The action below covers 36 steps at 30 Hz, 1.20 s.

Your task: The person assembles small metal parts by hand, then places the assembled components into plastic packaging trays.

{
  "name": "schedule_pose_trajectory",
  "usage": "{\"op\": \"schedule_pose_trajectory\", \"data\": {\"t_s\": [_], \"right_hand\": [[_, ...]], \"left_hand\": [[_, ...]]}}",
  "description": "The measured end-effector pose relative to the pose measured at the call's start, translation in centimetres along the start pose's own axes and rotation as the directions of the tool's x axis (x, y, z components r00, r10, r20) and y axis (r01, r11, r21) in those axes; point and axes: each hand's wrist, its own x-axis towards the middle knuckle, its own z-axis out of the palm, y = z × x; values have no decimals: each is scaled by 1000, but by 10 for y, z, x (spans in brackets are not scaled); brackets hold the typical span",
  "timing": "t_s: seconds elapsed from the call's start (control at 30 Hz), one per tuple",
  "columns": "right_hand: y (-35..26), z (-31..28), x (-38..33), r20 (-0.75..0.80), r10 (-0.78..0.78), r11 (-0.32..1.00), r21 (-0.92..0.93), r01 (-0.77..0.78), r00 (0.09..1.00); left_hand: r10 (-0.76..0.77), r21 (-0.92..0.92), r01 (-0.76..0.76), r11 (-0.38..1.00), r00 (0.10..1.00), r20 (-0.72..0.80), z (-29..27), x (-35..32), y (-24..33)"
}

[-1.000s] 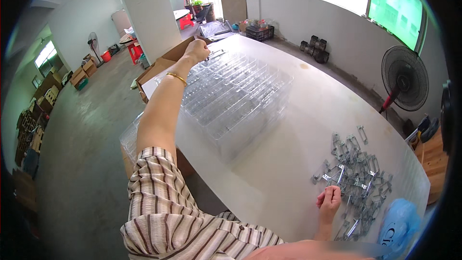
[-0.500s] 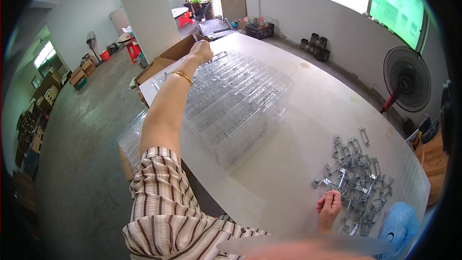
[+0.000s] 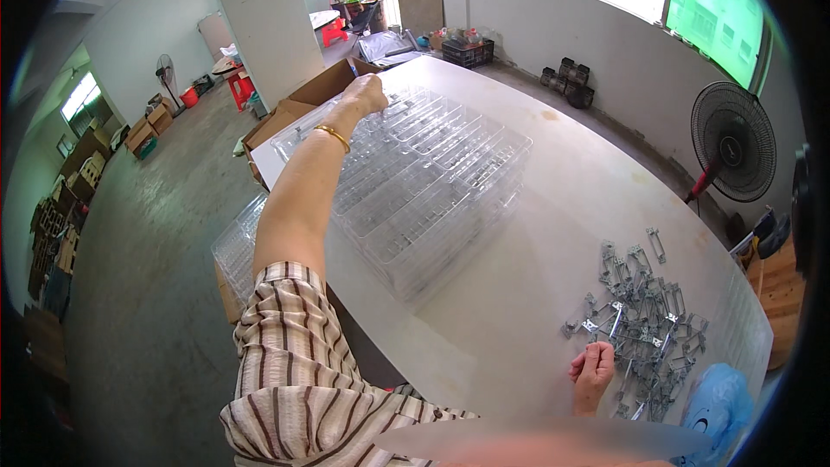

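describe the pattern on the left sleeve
The left sleeve is cream with dark brown stripes; it shows best in the head view, the only one here.

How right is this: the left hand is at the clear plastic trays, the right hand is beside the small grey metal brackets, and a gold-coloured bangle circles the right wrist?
One slip: the head view shows the gold-coloured bangle on the left wrist, not the right. The left hand is at the clear plastic trays, the right hand beside the small grey metal brackets.
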Motion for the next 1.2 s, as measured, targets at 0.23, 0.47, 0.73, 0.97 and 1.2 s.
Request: {"op": "schedule_pose_trajectory", "data": {"t_s": [0.23,0.47,0.73,0.97,1.2], "right_hand": [[-1,1,-1,10,0,1000,4,0,1000],[0,-1,0,11,5,1000,-4,-5,1000],[2,-1,-1,9,14,999,33,-14,1000],[1,0,-1,-3,11,999,44,-11,1000],[7,1,4,-21,-28,997,75,30,999]], "left_hand": [[30,43,-29,999,999,-19,-4,-6,0],[73,27,-70,997,990,-119,-21,-6,-10],[255,-186,-370,910,855,-451,-72,-67,32],[694,-96,-857,507,472,-544,-55,-273,145],[780,-425,-904,-42,236,-579,49,-379,243]]}}
